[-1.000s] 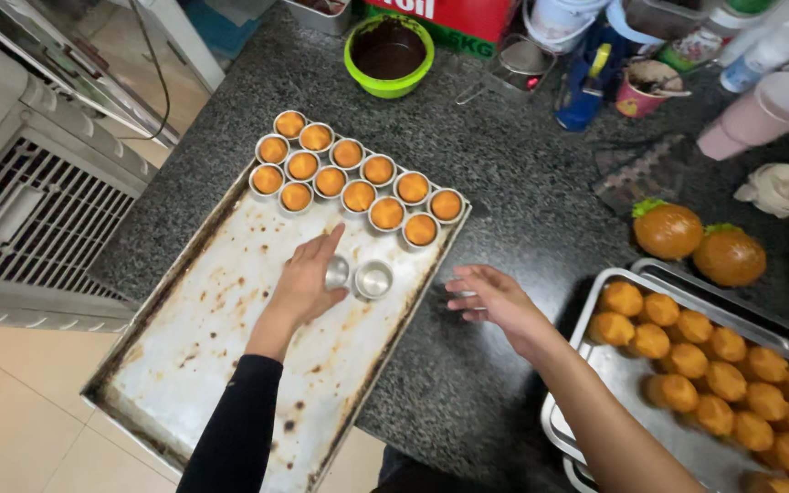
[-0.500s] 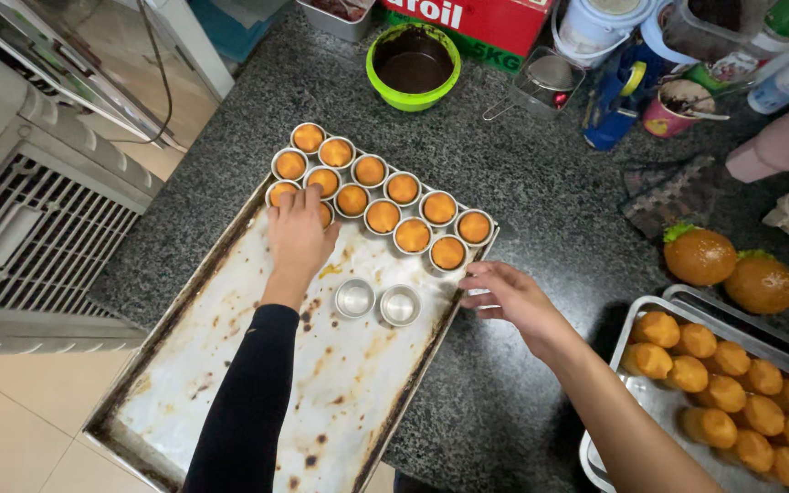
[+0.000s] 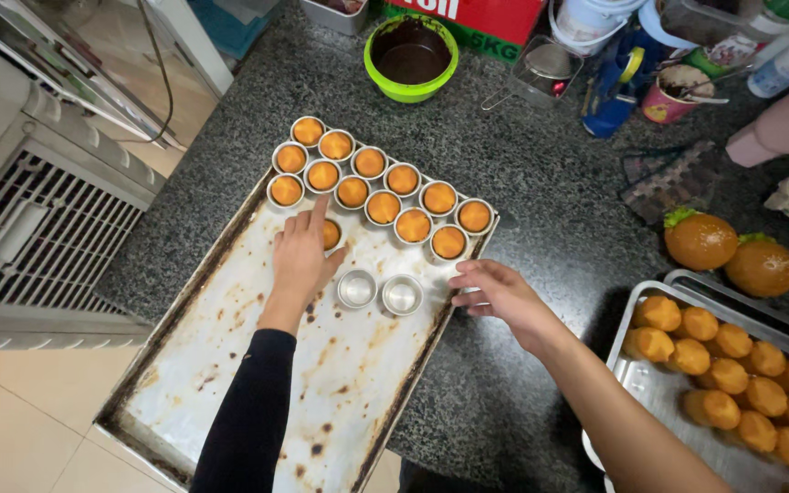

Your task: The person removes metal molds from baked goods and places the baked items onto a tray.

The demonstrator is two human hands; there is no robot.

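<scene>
Left hand (image 3: 301, 260): fingers loosely spread over one small round metal cup of orange cake (image 3: 330, 235), near the far end of the stained baking tray (image 3: 230, 393); grip unclear.
Right hand (image 3: 497, 294): open, empty, resting at the tray's right edge.
Handling: cup light, stiff, slippery; cake soft; pinch the rim.

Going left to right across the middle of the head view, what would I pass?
Metal grille → left hand on a filled cake cup → two empty metal cups → right hand at the baking tray's edge → tray of unmoulded cakes.
</scene>
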